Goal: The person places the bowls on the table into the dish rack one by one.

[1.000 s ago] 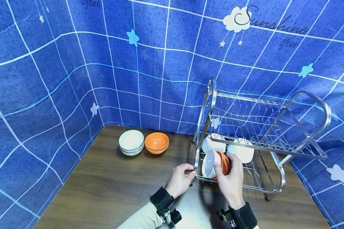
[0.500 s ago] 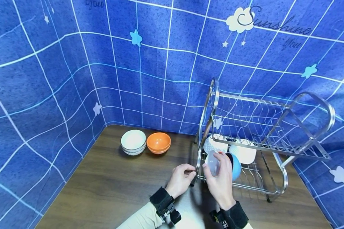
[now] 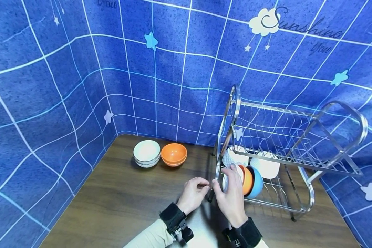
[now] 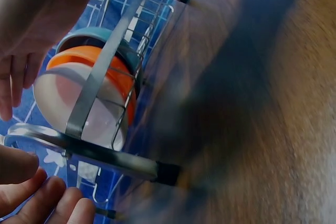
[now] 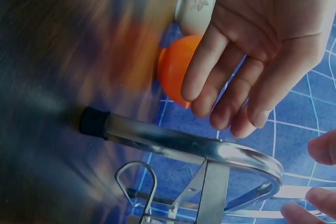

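The left hand (image 3: 193, 192) rests at the near left corner of the two-tier silver wire dish rack (image 3: 297, 162), its fingers curled beside the rack's upright end frame; whether they actually clasp the metal cannot be told from the head view, and the left wrist view shows only fingertips close under the rail, holding nothing that can be seen. The right hand (image 3: 230, 193) is just beside it, touching or nearly touching the left fingertips, with relaxed, slightly bent fingers and an empty palm, as the right wrist view (image 5: 252, 51) shows plainly. Right behind the right hand's fingers, on the rack's lower tier, three bowls stand on edge, nested one against the next: a white ceramic bowl (image 4: 79, 103) nearest the hands, an orange bowl (image 3: 247, 179) behind it, and a light blue bowl (image 3: 258, 182) behind that. The right fingertips lie at the white bowl's rim; contact cannot be confirmed. Further back from the hands on the same tier lean two white dishes (image 3: 265, 167). Well apart to the left of the left hand, on the dark wood-grain worktop (image 3: 117, 203), sit a stack of white bowls with dark rims (image 3: 146, 154) and, just beside it, a stack of orange bowls (image 3: 174, 154).
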`<state>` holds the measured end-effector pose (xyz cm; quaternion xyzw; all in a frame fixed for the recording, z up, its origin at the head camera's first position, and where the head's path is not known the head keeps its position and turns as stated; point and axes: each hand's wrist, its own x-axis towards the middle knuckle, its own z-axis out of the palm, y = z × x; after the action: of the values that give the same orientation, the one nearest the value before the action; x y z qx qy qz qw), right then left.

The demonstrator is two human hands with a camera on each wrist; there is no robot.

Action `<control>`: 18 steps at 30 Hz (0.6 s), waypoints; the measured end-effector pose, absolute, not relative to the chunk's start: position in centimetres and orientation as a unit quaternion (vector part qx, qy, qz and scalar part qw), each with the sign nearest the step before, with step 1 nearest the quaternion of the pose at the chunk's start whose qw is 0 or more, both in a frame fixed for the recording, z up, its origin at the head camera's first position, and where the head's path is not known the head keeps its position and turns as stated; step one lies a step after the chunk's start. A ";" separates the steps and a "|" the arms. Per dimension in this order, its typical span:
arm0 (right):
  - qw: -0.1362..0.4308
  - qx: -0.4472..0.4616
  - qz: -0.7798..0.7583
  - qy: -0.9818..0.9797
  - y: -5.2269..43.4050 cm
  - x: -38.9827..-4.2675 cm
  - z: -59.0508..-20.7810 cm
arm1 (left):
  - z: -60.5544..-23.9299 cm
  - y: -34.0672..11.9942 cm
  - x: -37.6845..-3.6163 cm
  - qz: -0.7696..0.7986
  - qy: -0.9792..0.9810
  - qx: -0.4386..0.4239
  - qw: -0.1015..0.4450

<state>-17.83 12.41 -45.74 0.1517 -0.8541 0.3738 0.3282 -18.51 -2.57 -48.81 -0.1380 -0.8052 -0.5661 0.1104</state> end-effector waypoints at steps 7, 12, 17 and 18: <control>0.315 0.153 0.377 -0.858 11.8 -17.8 -45.7 | -48.9 -4.3 -18.7 -0.547 -0.816 -0.124 0.142; 0.288 0.142 0.393 -0.862 11.5 -17.7 -45.9 | -49.2 -6.2 -19.3 -0.524 -0.831 -0.064 0.175; 0.252 0.122 0.435 -0.856 11.4 -17.8 -46.0 | -49.3 -8.4 -20.4 -0.474 -0.858 0.027 0.196; 0.246 0.119 0.444 -0.853 11.3 -17.9 -46.0 | -49.3 -8.8 -20.7 -0.464 -0.862 0.042 0.197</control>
<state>-17.88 11.32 -46.04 0.1192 -0.8534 0.4439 0.2459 -20.70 -8.77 -49.34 0.0422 -0.8625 -0.4644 0.1968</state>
